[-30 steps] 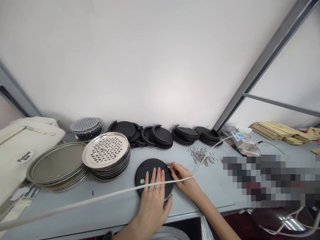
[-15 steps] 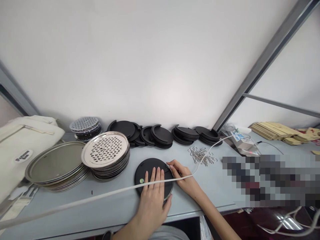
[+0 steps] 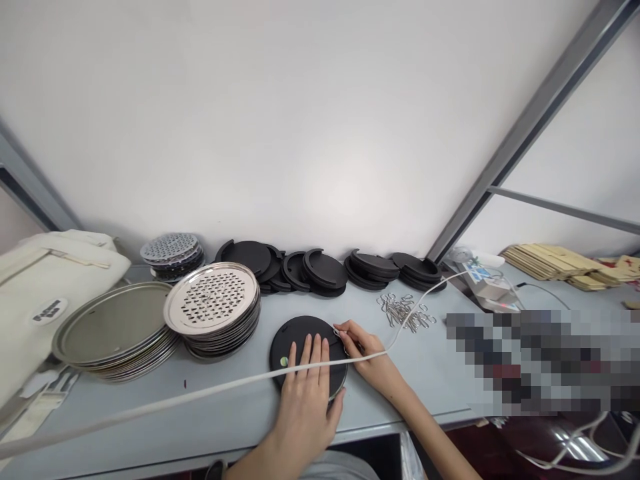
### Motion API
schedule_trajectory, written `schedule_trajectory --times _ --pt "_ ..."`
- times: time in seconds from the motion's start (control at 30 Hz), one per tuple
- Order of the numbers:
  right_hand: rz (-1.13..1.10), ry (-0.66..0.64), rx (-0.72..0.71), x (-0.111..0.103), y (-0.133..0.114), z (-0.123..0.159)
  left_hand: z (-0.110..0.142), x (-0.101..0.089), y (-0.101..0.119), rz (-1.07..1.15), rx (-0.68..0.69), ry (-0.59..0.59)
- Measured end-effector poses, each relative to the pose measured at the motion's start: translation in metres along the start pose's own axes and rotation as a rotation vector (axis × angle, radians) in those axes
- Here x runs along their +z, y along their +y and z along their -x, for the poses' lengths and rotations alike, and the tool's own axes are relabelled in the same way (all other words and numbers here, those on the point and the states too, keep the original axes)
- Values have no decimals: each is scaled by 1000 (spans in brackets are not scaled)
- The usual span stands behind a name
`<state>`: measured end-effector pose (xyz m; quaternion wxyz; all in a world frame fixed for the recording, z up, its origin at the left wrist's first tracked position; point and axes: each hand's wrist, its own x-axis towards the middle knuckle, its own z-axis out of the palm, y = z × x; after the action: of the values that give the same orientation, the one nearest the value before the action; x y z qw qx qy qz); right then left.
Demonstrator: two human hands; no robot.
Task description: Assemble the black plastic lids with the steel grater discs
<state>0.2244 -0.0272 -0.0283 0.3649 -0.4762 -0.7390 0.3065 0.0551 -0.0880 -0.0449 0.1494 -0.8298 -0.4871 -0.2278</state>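
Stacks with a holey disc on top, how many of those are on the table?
2. The larger stack is just right of the smooth-topped stack; the smaller stack sits behind them, near the wall.

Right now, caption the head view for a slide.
Left hand flat on a round black disc, right fingers pinching a small metal piece at its edge, wire hooks beyond.

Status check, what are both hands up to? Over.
Left hand flat on black disc. Right hand pinching small metal clip at its edge. White cable crossing in front.
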Motion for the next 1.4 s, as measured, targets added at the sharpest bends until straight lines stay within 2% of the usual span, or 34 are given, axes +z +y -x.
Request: schedule_trajectory --times 0.43,1.23,1.4 --pt "64 -19 -47 4 5 3 1 2 0 -1 -4 6" --pt "34 -41 -47 4 1 10 -1 4 -1 -27 -2 4" --pt "69 8 -36 4 3 9 0 4 -1 -20 -7 -6"
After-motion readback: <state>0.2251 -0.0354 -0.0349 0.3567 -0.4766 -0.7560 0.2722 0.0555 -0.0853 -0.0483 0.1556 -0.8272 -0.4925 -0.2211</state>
